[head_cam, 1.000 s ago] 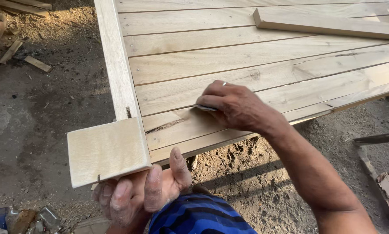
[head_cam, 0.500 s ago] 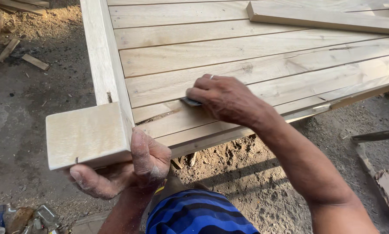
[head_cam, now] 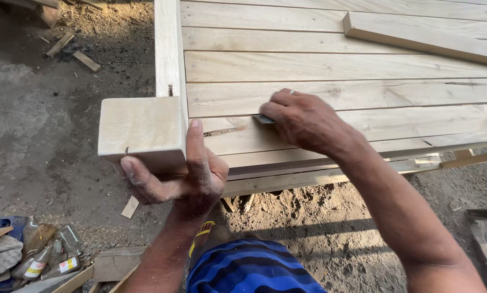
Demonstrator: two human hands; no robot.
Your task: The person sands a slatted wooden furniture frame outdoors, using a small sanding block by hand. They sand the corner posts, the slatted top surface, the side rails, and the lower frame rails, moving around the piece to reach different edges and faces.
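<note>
- Standing just behind the person, I see nearest to me a knee in blue and black striped cloth, and beside it on the dirt ground a heap of 3 or 4 crushed plastic bottles; they look flattened, and I cannot tell if anything is inside them.
- The left hand is closed around the lower edge of a square wooden block, with the thumb lying straight up along the block's right side and the other fingers curled under it.
- The block is touching the corner of the plank panel, at the end of the side rail.
- A thin nail or pin sticks out near the lower edge of the block, close to the fingers; in my judgement it could scratch the hand if the block slips.
- The right hand is pressed down on 1 plank, its fingers closed on a small grey flat thing, mostly hidden, which I cannot identify.
- I think the block may shift off the corner, because only 1 hand keeps it there.
- Further away, 1 loose wooden batten lies slanted on the panel.
- Farthest, some wood offcuts lie on the ground.
</note>
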